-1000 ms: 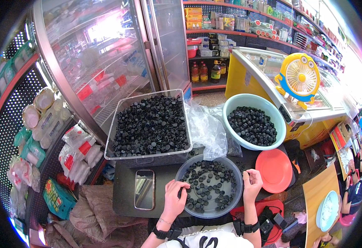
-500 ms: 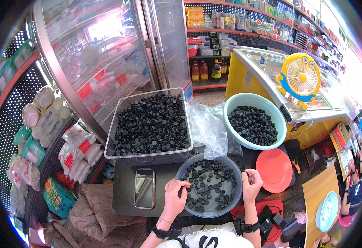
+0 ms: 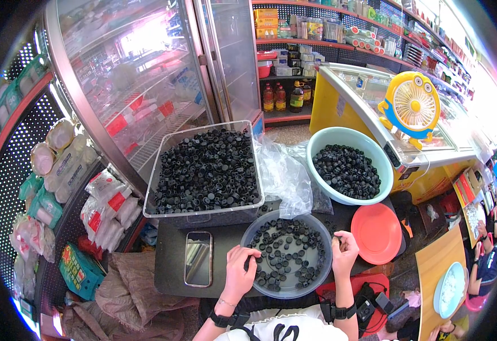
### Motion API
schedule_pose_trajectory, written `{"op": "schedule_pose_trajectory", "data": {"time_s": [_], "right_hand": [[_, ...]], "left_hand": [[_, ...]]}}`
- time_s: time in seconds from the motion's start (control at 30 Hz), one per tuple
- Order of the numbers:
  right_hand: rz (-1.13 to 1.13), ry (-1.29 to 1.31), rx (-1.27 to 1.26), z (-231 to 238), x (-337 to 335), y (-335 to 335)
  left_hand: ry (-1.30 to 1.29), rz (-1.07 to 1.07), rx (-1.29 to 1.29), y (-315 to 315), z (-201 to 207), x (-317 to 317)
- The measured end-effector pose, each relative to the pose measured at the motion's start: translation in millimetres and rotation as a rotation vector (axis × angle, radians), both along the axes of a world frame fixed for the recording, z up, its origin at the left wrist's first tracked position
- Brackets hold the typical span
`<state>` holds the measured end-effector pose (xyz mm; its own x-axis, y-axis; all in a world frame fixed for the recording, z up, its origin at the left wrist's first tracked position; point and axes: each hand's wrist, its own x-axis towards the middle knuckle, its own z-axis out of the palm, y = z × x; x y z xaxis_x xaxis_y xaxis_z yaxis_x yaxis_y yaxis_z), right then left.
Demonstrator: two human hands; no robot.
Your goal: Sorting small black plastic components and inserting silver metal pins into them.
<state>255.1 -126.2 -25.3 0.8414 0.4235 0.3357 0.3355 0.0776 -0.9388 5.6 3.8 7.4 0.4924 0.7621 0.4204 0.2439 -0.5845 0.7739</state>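
A grey round basin (image 3: pixel 323 271) with several small black caps (image 3: pixel 287 257) in it sits on the black tabletop right before me. My left hand (image 3: pixel 240 274) rests at the basin's left rim, fingers pinched on a black cap. At the basin's right rim, my right hand (image 3: pixel 345 251) is curled around a small black piece. A clear bin (image 3: pixel 153 173) heaped with black caps stands behind the basin to the left. A pale green bowl (image 3: pixel 382 158) with more black caps stands behind to the right.
A phone (image 3: pixel 198 257) lies face up on the black tabletop (image 3: pixel 167 278) left of the basin. A red plate (image 3: pixel 377 233) lies to the right, crumpled clear plastic bags (image 3: pixel 282 173) between bin and bowl. A yellow fan (image 3: pixel 411 107) tops a freezer; glass fridge doors stand behind.
My right hand has curled in tighter at the basin's right rim. My left hand stays at the left rim, barely shifted.
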Motion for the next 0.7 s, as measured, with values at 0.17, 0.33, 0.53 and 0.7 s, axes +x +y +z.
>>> {"op": "schedule_pose_trajectory", "data": {"time_s": [0.17, 0.33, 0.53, 0.7], "right_hand": [[0.017, 0.02, 0.014, -2.8, 1.3, -0.2], [0.021, 0.004, 0.006, -3.4, 2.4, -0.2], [0.023, 0.054, 0.058, -1.7, 3.2, -1.4], [0.052, 0.06, 0.12, -3.2, 2.4, -0.5]], "left_hand": [[0.0, -0.001, -0.001, 0.0, -0.7, -0.1], [0.005, 0.0, 0.003, 0.2, -0.6, 0.1], [0.016, -0.002, 0.021, 0.5, -2.2, -0.8], [0.012, -0.006, 0.021, 0.6, -1.7, -0.4]]}}
